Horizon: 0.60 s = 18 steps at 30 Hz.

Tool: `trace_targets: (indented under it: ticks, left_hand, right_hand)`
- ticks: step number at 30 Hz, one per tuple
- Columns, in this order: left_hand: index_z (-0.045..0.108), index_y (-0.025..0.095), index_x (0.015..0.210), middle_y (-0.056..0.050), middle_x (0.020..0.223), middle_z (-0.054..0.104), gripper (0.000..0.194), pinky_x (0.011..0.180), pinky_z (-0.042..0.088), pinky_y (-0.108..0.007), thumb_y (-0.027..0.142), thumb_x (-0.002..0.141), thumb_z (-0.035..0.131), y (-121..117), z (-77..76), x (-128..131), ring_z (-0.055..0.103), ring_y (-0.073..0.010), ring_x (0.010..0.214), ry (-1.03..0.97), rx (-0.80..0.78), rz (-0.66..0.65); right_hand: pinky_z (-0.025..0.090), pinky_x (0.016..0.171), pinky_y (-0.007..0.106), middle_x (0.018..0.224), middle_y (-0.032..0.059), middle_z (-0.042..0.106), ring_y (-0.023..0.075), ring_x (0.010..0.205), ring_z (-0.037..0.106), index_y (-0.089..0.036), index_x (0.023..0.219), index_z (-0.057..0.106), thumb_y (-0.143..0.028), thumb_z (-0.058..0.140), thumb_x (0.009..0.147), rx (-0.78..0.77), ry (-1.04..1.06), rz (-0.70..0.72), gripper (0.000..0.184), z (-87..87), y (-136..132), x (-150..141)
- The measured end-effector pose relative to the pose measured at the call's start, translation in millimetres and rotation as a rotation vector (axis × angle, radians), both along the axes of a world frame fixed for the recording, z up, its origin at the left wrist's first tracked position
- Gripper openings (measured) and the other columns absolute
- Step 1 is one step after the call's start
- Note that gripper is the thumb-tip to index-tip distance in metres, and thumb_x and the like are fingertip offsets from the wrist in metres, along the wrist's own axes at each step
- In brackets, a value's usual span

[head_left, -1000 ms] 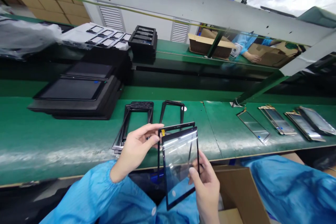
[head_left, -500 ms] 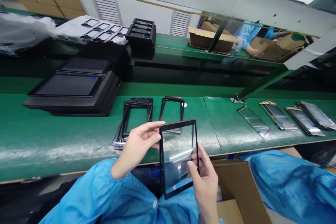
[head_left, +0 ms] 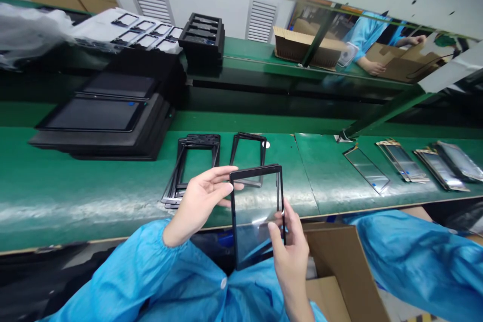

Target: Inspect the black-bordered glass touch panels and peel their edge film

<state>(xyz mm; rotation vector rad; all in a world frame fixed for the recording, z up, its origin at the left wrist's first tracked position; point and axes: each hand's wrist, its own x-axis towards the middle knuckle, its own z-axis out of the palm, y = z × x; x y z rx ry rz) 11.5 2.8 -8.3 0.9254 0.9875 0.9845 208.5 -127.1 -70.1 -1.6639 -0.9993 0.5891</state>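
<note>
"Both hands have hold: the left hand (head_left: 199,204) pinches the glass panel (head_left: 254,214) by its upper left corner, the right hand (head_left: 292,254) clasps its right edge."

"Where's it held?"

"By the near edge of the bench (head_left: 113,181), left of the open cardboard box (head_left: 343,256)."

"What could go wrong?"

"If that pinch loosened, it might drop; the right thumb, lying on the glass, could smudge it."

"Anything in the box?"

"Only cardboard shows. Far off, the black tray (head_left: 203,51) has slots; their contents I can't tell."
</note>
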Motion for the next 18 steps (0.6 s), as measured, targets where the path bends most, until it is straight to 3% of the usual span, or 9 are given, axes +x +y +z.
trace_targets:
  ticks: [3, 5, 8, 11, 15, 18]
  left_hand:
    - [0.082, 0.017, 0.121, -0.011, 0.093, 0.084, 0.049, 0.059, 0.068, -0.025, 0.043, 0.081, 0.093, -3, 6.1, -1, 0.084, -0.0285, 0.087, 0.080, 0.007, -0.015]
    - [0.084, 0.015, 0.118, -0.012, 0.087, 0.085, 0.049, 0.059, 0.068, -0.025, 0.044, 0.080, 0.093, -6, 9.9, -3, 0.084, -0.0271, 0.079, 0.132, 0.040, -0.033]
    - [0.086, 0.017, 0.114, -0.012, 0.085, 0.086, 0.045, 0.061, 0.069, -0.026, 0.044, 0.079, 0.093, -12, 13.2, -6, 0.085, -0.0281, 0.078, 0.175, 0.083, -0.047]
    - [0.087, 0.019, 0.113, -0.012, 0.085, 0.086, 0.042, 0.063, 0.070, -0.029, 0.044, 0.080, 0.093, -16, 12.3, -12, 0.085, -0.0285, 0.077, 0.214, 0.099, -0.065]
    - [0.087, 0.020, 0.112, -0.012, 0.082, 0.086, 0.043, 0.065, 0.071, -0.033, 0.048, 0.080, 0.092, -18, 5.2, -19, 0.084, -0.0297, 0.073, 0.248, 0.116, -0.071]
    - [0.087, 0.021, 0.111, -0.012, 0.084, 0.086, 0.041, 0.064, 0.071, -0.033, 0.049, 0.082, 0.090, -17, 2.6, -20, 0.084, -0.0313, 0.076, 0.274, 0.132, -0.077]
  right_hand:
    - [0.047, 0.118, 0.057, 0.156, 0.0135, 0.056, 0.0345, 0.145, 0.055, -0.031, 0.153, 0.062, -0.038, 0.072, 0.098, 0.077, -0.129, -0.038, 0.056, 13.1, 11, 10]
    - [0.046, 0.120, 0.057, 0.161, 0.0127, 0.055, 0.0331, 0.148, 0.055, -0.032, 0.159, 0.055, -0.037, 0.068, 0.101, 0.115, 0.015, 0.017, 0.059, 27.7, 22, 20]
    - [0.062, 0.100, 0.049, 0.123, 0.0118, 0.082, 0.0295, 0.110, 0.080, -0.027, 0.146, 0.068, -0.041, 0.068, 0.102, 0.092, 0.327, 0.155, 0.046, 48.7, 39, 32]
    - [0.067, 0.080, 0.041, 0.080, 0.0061, 0.084, 0.0260, 0.076, 0.083, -0.022, 0.120, 0.081, -0.043, 0.078, 0.094, 0.084, 0.425, 0.147, 0.033, 60.7, 48, 32]
    - [0.067, 0.063, 0.033, 0.076, 0.0066, 0.085, 0.0232, 0.060, 0.081, -0.021, 0.102, 0.083, -0.043, 0.086, 0.087, 0.101, 0.465, 0.098, 0.027, 66.1, 47, 23]
    - [0.067, 0.061, 0.031, 0.075, 0.0070, 0.085, 0.0237, 0.059, 0.081, -0.020, 0.099, 0.083, -0.043, 0.086, 0.087, 0.101, 0.482, 0.071, 0.027, 68.1, 45, 19]
